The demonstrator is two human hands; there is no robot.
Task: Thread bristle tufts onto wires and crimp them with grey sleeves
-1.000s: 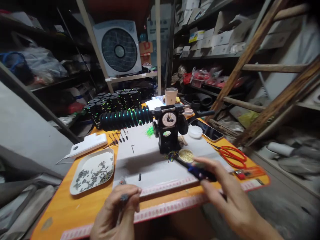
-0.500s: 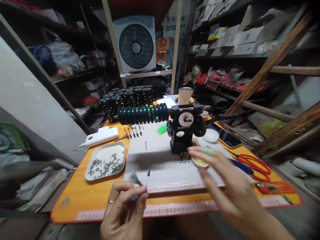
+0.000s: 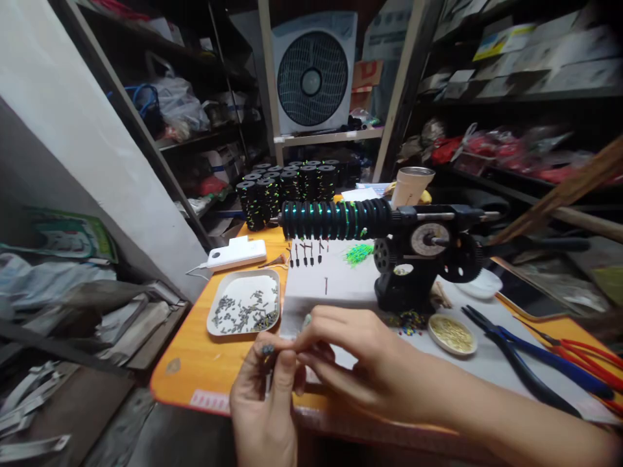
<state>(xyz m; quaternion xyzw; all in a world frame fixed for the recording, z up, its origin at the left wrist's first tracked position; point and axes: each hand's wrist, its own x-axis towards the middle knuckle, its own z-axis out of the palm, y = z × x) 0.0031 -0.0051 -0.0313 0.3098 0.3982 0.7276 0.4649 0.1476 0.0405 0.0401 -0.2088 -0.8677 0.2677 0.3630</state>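
Lumpy dark-grey piece [image 3: 267, 350] pinched between thumb and index of left hand [image 3: 272, 415]. Right hand [image 3: 360, 360] meets the left at the fingertips; can't tell what it grips. Just beyond: shallow, rounded-square white tray [image 3: 241, 285], tiny grey cylinders [image 3: 246, 316] scattered inside.

Left hand [image 3: 267, 410] pinching small dark bundle [image 3: 267, 349]; right hand [image 3: 366, 357] close beside.

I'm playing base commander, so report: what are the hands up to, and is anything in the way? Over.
Left hand pinching small grey bundle. Right hand up against left, its hold hidden. Pliers lying farther right, clear of both hands.
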